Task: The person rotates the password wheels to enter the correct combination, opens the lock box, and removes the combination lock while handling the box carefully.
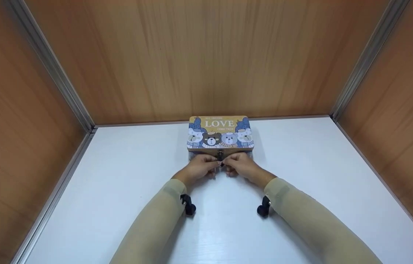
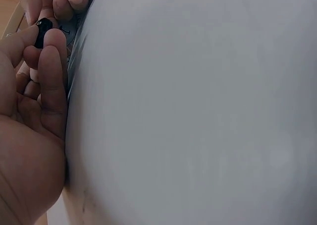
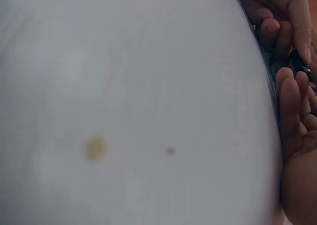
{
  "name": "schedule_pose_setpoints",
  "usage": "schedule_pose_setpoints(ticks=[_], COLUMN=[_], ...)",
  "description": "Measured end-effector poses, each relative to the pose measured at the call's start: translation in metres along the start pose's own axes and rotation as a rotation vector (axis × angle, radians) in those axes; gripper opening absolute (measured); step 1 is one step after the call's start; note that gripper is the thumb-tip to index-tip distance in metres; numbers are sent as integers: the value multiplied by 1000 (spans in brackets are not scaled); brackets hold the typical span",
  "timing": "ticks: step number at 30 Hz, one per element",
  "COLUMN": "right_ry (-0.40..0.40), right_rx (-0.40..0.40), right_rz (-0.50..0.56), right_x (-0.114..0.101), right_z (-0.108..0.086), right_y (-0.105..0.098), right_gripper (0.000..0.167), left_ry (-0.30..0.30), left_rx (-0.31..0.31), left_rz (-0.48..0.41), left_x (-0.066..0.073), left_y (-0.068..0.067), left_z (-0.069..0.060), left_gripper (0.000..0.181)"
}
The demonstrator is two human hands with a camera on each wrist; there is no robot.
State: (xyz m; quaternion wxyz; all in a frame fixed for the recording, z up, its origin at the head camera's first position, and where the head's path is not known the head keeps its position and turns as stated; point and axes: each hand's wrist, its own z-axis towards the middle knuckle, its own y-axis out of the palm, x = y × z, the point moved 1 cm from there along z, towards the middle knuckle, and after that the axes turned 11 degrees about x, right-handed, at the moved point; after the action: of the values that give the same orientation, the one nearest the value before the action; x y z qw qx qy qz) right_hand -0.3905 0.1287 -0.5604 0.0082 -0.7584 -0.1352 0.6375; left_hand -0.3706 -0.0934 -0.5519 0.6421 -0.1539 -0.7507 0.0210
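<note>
A tin box (image 1: 221, 132) with a yellow lid, bear pictures and the word LOVE stands at the table's back edge, lid down. At its front clasp hangs a small black padlock (image 2: 43, 31); silver marks show on the padlock (image 3: 303, 66) in the right wrist view. From the left, my left hand (image 1: 201, 167) pinches the padlock between thumb and curled fingers. My right hand (image 1: 241, 165) meets it from the right, thumb and fingertips also gripping the padlock. The fingers hide most of the padlock and the lower front of the box.
The white tabletop (image 1: 221, 227) spreads around the box and forearms. A wood-grain panel (image 1: 221, 58) rises right behind the box, with further panels at left and right joined by metal posts. A black wrist camera (image 1: 188, 206) hangs under the left sleeve, another (image 1: 264, 208) under the right.
</note>
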Motion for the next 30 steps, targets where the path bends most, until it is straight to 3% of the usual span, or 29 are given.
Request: schedule_pose_setpoints(ticks=[11,30], right_ry=[-35,-14], right_rx=[-8,-16], right_rz=[-9,-21], right_x=[1,-1], right_z=[0,-2], right_y=[-1,1], right_gripper=[16,16], left_ry=[-9,-5], left_rx=[15,8], left_rz=[-8,-33], left_x=[1,-2], left_y=[1,2], left_z=[0,2], left_gripper=[21,20])
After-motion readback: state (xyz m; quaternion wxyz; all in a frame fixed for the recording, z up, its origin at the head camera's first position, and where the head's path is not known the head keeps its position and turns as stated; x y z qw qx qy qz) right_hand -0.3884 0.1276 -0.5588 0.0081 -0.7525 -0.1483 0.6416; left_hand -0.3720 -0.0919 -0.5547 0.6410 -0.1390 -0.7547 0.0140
